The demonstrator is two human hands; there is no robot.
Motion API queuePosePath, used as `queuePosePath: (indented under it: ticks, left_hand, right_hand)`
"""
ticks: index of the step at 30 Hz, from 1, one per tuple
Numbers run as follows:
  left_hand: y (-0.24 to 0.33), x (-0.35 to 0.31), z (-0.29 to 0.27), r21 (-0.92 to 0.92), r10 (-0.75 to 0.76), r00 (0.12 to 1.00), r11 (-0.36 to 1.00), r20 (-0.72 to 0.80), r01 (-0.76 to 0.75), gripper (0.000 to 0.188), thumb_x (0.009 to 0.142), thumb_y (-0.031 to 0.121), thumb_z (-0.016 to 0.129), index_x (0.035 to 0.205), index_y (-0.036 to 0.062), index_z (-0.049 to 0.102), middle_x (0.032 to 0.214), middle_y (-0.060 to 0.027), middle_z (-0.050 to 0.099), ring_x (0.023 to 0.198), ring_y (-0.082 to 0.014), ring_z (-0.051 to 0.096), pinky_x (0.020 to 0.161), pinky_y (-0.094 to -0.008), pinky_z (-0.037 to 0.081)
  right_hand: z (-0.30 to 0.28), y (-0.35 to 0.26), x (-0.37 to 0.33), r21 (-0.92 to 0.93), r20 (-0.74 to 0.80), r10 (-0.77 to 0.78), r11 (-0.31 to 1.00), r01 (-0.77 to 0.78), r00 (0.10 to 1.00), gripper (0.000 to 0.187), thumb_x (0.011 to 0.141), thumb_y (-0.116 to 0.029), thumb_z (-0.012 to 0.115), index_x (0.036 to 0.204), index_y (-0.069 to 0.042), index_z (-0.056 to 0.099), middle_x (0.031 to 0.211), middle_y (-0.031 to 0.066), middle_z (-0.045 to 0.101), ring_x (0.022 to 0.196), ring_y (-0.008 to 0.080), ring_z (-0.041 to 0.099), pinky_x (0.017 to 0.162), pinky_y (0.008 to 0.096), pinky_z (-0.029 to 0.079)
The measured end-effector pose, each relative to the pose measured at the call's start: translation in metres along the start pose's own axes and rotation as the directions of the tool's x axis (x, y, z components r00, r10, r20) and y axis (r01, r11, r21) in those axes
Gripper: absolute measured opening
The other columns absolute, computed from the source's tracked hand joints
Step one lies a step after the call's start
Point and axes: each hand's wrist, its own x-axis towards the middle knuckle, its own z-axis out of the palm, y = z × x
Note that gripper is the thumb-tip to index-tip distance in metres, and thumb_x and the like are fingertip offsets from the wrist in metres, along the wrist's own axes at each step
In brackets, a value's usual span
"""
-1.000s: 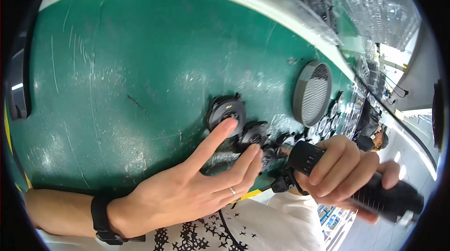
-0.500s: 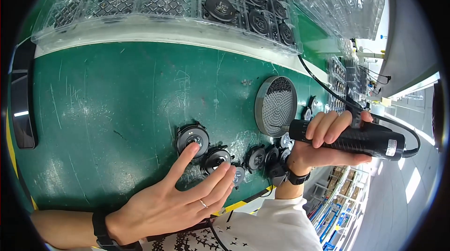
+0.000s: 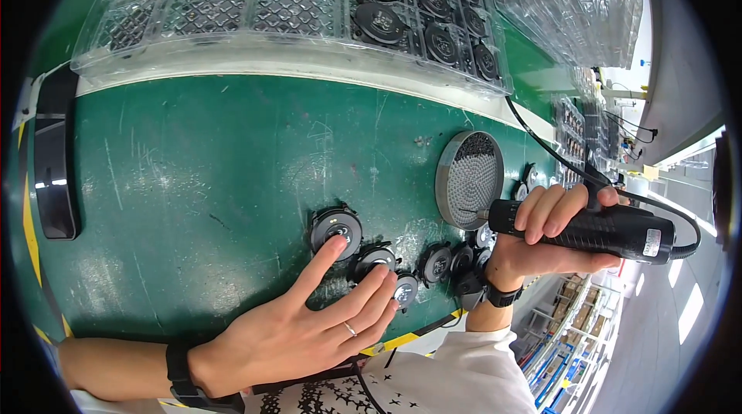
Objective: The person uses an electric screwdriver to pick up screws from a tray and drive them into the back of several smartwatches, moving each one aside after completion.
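My left hand (image 3: 294, 329) lies palm down with its fingers spread. Its index fingertip presses on the back of a round black watch case (image 3: 328, 224). The other fingers rest at a second watch case (image 3: 371, 255) and close to a third watch case (image 3: 406, 289). In my right hand (image 3: 529, 258) is a black corded electric screwdriver (image 3: 614, 233), gripped round the barrel and held nearly level. Its thin bit points left into a round shallow dish (image 3: 443, 182), at the near side of the small screws (image 3: 470, 182) filling it. Whether a screw sits on the bit I cannot tell.
Several more watch cases (image 3: 437, 262) lie around my right wrist. Along the back stand clear compartment trays (image 3: 294, 12), partly filled with round watch cases (image 3: 382, 22). Stacked clear trays (image 3: 572, 4) are at the back right. A long black glossy object (image 3: 56, 159) lies far left.
The whole view has shifted, so everything appears slightly farther right. Both hands keep nearly the same places relative to the watch cases and the dish.
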Motion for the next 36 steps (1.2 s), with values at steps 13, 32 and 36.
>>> queuePosePath:
  ticks: [13,32,36]
  left_hand:
    - [-0.003,-0.002,0.001,-0.011,0.013,1.000,1.000,-0.007,-0.013,0.046,0.094,0.032,0.050,0.135,0.0145,0.056,0.144,-0.0049,0.052,0.142,-0.0198,0.040,0.116,-0.0656,0.029]
    - [-0.002,-0.006,0.004,-0.023,-0.007,0.999,1.000,-0.040,0.006,0.044,0.094,0.034,0.049,0.133,0.0138,0.058,0.142,-0.0041,0.053,0.141,-0.0183,0.039,0.117,-0.0637,0.030]
    - [-0.008,-0.007,-0.009,-0.189,-0.046,0.997,0.981,-0.057,0.035,0.051,0.086,0.039,0.063,0.131,0.0134,0.059,0.143,-0.0051,0.052,0.143,-0.0190,0.037,0.116,-0.0639,0.030]
  right_hand:
    - [0.048,-0.031,-0.019,0.202,0.195,-0.105,0.977,0.065,0.975,0.065,0.099,-0.061,0.046,0.132,-0.006,0.038,0.063,0.0064,0.052,0.040,0.0149,0.052,0.031,0.0259,0.045]
    - [0.064,-0.009,-0.029,0.242,0.226,-0.064,0.970,0.008,0.972,0.068,0.098,-0.060,0.050,0.136,-0.006,0.036,0.065,0.0091,0.054,0.039,0.0161,0.050,0.031,0.0267,0.047]
    - [0.058,-0.019,-0.029,0.274,0.219,0.011,0.959,-0.072,0.976,0.071,0.096,-0.058,0.054,0.132,0.002,0.044,0.065,0.0025,0.048,0.045,0.0107,0.047,0.040,0.0220,0.043]
